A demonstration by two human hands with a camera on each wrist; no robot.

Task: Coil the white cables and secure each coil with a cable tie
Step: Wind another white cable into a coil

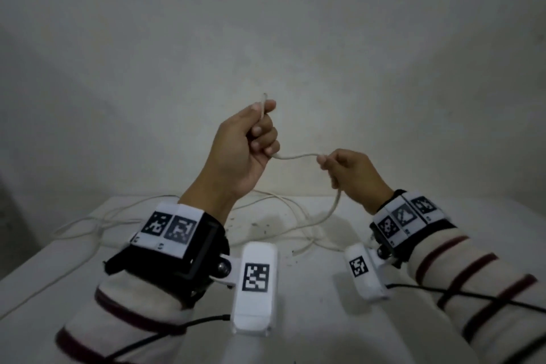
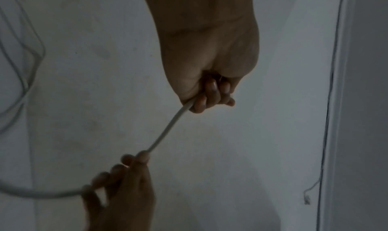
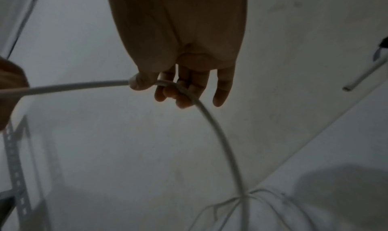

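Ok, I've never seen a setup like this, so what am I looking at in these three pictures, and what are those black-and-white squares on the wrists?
These are a person's two bare hands, not a machine. The large picture comes from a camera on the head, looking down. The other two come from small cameras strapped to each wrist, looking along the hand. The black-and-white patterned squares are printed markers fixed on the wrist bands and on the white camera housings.

The left hand grips a thin white round cable in its curled fingers, with the cable's end sticking up above the thumb. The right hand pinches the same cable a little further along, and from there it hangs down to the white tabletop. More loose white cables lie spread there, not yet coiled. I can't make out any cable tie.
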